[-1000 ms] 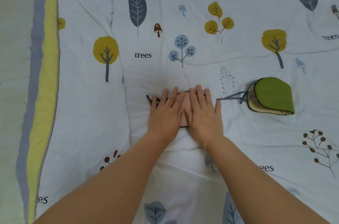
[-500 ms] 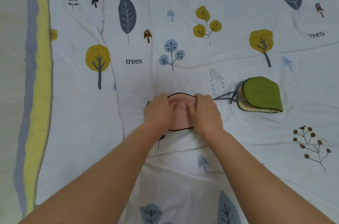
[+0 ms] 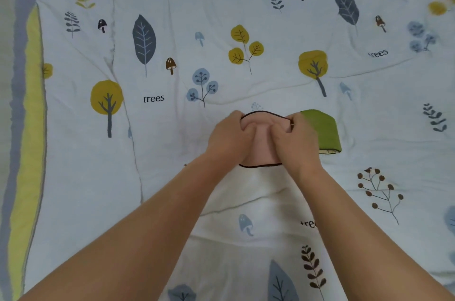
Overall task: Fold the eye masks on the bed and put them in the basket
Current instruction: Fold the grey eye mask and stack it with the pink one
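A folded pink eye mask (image 3: 263,148) with dark piping is held between both hands above the bed. My left hand (image 3: 230,139) grips its left side and my right hand (image 3: 296,145) grips its right side, fingers curled over the top edge. A folded green eye mask (image 3: 325,128) with a cream lining lies on the quilt just right of my right hand, partly hidden by it. No basket shows in this view.
The bed is covered by a white quilt (image 3: 172,177) printed with trees, leaves and mushrooms. Its yellow and grey border (image 3: 27,128) runs down the left edge, with pale floor beyond it.
My hands went from pressing flat on the pink mask to gripping its sides, and carried it right until it overlaps the green mask. The view shifted.
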A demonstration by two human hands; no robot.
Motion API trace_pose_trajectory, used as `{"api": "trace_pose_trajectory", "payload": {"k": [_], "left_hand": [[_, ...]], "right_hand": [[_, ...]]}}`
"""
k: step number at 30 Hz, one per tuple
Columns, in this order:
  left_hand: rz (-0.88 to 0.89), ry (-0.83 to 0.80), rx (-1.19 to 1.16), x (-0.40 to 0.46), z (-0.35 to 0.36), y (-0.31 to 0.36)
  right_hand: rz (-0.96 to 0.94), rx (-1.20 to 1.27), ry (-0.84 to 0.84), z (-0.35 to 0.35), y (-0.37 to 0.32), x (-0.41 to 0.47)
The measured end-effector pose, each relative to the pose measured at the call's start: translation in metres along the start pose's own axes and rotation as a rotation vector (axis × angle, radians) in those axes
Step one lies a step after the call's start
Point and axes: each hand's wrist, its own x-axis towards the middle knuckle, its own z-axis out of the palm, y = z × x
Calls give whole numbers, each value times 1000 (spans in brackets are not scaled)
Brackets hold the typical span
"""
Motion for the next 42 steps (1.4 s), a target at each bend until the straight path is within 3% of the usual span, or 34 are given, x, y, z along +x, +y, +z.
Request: {"api": "trace_pose_trajectory", "payload": {"k": [12, 22, 30, 42], "left_hand": [[60, -121, 22, 30, 68, 70], [-22, -34, 239, 43, 102, 54], [-45, -128, 184, 42, 109, 53], [-145, -159, 127, 5, 68, 58]], "right_hand": [[66, -97, 175, -71, 46, 48], [66, -251, 73, -62, 77, 66], [149, -197, -87, -61, 75, 74], [173, -172, -182, -73, 39, 32]]}}
